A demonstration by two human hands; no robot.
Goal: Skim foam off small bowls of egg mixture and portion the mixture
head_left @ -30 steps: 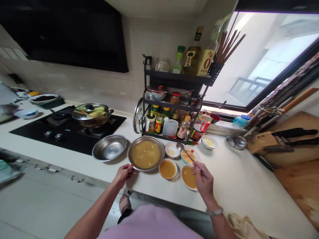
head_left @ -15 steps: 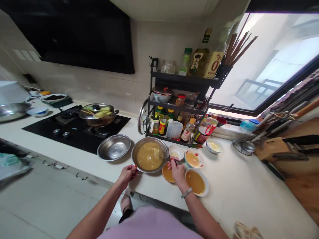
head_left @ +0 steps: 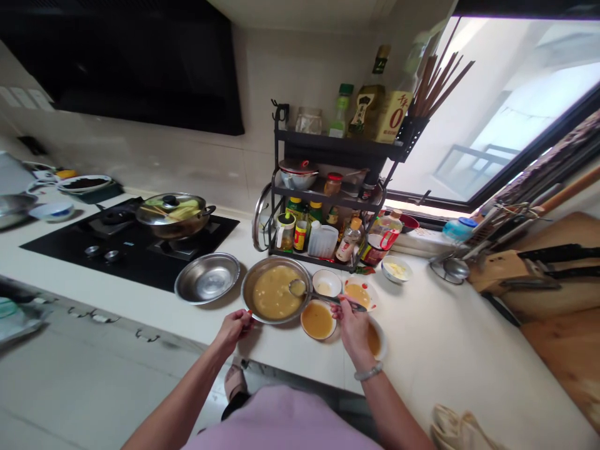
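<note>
Basin holds yellowish liquid with pale bits.

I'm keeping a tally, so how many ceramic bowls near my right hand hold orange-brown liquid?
3: a brown-rimmed bowl left of your right hand, a red-patterned bowl just beyond the hand, and a white bowl partly hidden by it.

We see a smooth white counter running along a pale tiled wall, above a light grey tiled floor. To our right, daylight comes through a wide black-framed window; a large black panel hangs upper left.
</note>
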